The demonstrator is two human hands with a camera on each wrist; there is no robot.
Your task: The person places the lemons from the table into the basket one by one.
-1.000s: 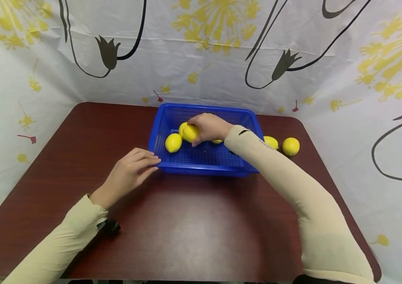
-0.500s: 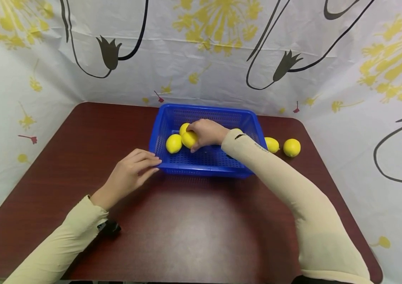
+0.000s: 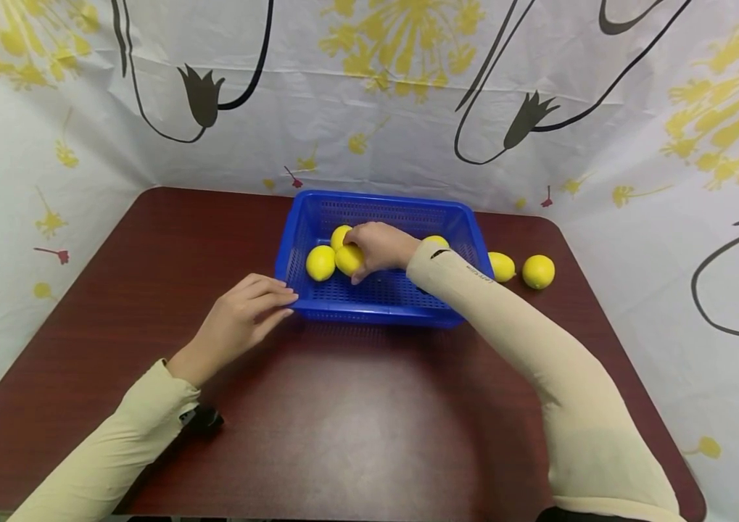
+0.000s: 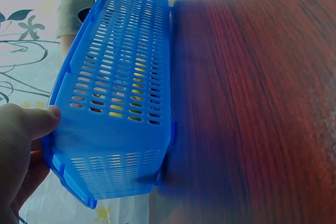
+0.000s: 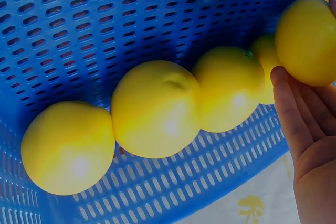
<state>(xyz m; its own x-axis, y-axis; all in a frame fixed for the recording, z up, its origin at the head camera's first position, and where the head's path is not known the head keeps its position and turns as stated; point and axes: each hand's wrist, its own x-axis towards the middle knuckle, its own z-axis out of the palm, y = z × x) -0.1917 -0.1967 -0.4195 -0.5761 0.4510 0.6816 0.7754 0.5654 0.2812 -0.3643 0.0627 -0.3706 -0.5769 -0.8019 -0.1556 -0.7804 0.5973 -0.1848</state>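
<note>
A blue plastic basket [image 3: 376,312] with slotted walls stands at the back middle of the table. My left hand [image 3: 232,317] grips its near left corner; in the left wrist view the thumb [image 4: 39,121] lies outside the rim with fingers behind it. Inside the basket, my right hand [image 3: 382,245] holds a lemon [image 3: 349,259] low between thumb and fingers. Another lemon [image 3: 320,263] lies just left of it, one [image 3: 340,235] behind, and one [image 3: 436,242] to the right, partly covered by the sleeve. The right wrist view shows several lemons [image 5: 156,109] lined up along a basket wall.
Two lemons lie on the table right of the basket: one [image 3: 502,267] close to its wall, the other [image 3: 538,272] farther right. The dark red-brown table [image 3: 356,420] is enclosed by a patterned white sheet [image 3: 369,167] at back and sides.
My right hand has come down slightly toward the basket floor with the lemon. The forearm has shifted, uncovering a lemon at the basket's right. My left hand stays at the corner.
</note>
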